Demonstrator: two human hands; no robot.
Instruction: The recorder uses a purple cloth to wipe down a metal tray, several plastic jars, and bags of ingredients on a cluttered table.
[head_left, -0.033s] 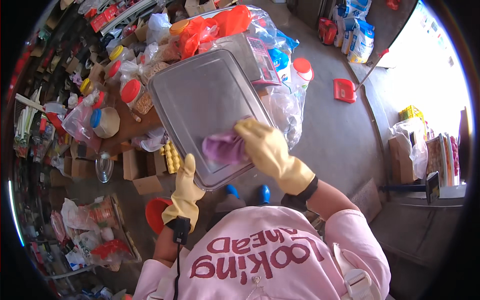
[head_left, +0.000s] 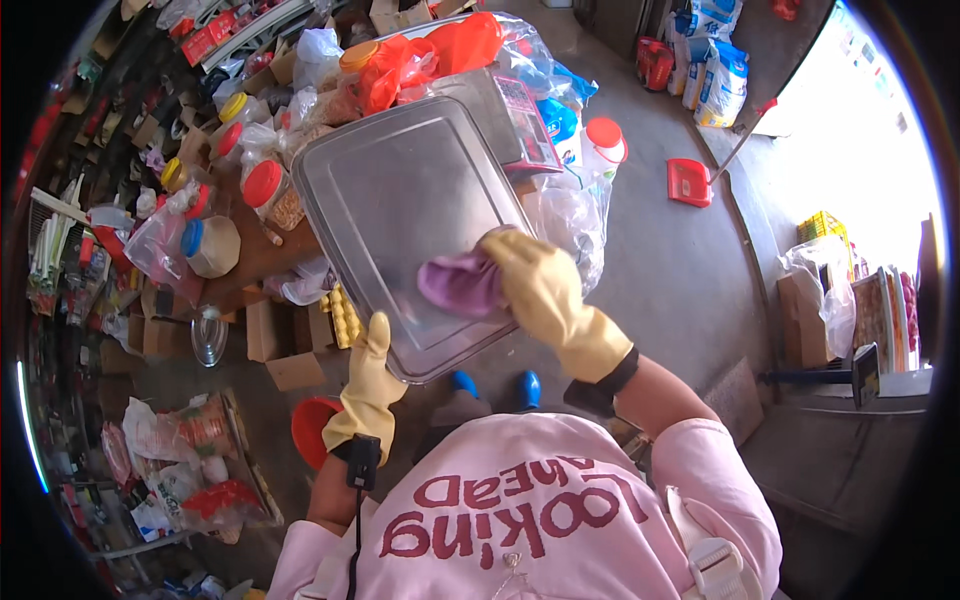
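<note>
A large rectangular lid (head_left: 412, 200), see-through greyish plastic with a raised rim, is tilted in front of me. At its near left corner my left hand (head_left: 366, 385), in a yellow rubber glove, grips the edge; the thumb lies along the side and the other fingers are hidden beneath. My right hand (head_left: 540, 290), gloved the same way, is closed on a purple cloth (head_left: 460, 284). That bunched cloth is pressed against the lid's top face, toward its near right part.
Beyond the lid, a cluttered table holds jars with coloured caps (head_left: 264, 184), red plastic bags (head_left: 465, 42) and a scale (head_left: 525, 120). A red basin (head_left: 314, 430) stands by my left forearm. On the floor at right is a red dustpan (head_left: 689, 183); cardboard boxes (head_left: 290, 368) sit at left.
My right hand and the purple cloth have shifted slightly right and up across the lid. The left hand has stayed almost in place, still holding the corner.
</note>
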